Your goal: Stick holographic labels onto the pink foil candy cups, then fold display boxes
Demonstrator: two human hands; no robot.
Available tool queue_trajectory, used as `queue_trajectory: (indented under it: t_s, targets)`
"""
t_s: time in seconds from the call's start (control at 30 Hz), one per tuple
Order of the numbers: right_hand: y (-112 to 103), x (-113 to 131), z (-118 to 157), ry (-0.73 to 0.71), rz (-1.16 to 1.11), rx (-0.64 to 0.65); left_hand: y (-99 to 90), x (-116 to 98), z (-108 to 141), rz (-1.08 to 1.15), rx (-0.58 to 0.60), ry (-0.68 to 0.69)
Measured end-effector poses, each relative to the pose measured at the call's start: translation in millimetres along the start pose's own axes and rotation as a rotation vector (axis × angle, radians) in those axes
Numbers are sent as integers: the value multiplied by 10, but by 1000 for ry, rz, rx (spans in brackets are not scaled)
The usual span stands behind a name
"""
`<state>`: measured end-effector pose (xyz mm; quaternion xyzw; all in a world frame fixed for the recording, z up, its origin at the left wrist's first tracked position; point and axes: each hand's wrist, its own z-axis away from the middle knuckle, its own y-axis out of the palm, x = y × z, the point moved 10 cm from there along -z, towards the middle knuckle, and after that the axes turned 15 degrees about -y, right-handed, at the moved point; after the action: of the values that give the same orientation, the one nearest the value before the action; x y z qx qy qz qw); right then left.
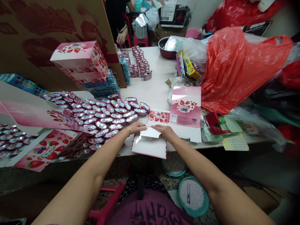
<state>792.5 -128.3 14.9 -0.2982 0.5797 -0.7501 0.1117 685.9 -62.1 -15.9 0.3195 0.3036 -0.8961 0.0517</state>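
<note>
A partly folded strawberry-print cardboard box [186, 107] lies at the table's front edge, its white inside and flaps [150, 147] toward me. My left hand [137, 127], with a bracelet at the wrist, is closed at the fold on the left end of a white flap. On the right end of that flap, my right hand [164, 131] presses with its fingers held together. Both thumbs are partly hidden. Just left of my left hand sit many small oval foil-topped packs [112, 115] in rows.
A filled, open strawberry box [47, 150] stands at the left, and a closed strawberry box [79, 61] rests on blue packs behind. Red plastic bags [239, 65] crowd the right. A co-worker's hand [122, 37] shows at the far end. Basins [194, 195] stand on the floor.
</note>
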Motion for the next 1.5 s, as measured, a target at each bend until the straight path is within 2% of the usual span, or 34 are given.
queue_trajectory:
  t_s: [0.17,0.3,0.37,0.43,0.57,0.73,0.97,1.13,1.33,1.4,1.5]
  targets:
    - [118,-27,-23,30,-8,72,30,70,-83,-130,16,29]
    - [152,-42,4,-43,-236,172,47,1,-84,-276,-37,88]
    - [207,-110,45,6,-364,251,58,-43,-72,-330,-66,108]
    - [224,-171,52,79,-392,259,76,-67,-67,-375,-82,111]
    - [204,-123,-34,144,-208,176,131,-57,-76,-442,-101,81]
    - [212,-14,-88,170,-37,210,112,-37,-60,-431,-194,7]
    - [181,69,-142,185,87,251,135,-84,-7,-426,-186,-17]
    - [219,80,-190,223,34,296,229,-113,61,-506,-197,4]
    - [250,119,-289,224,23,292,295,-80,130,-345,-201,-10]
    - [272,126,-281,231,32,308,241,-47,236,-251,-269,-5]
    - [253,131,-257,231,40,315,74,151,648,28,-552,-76]
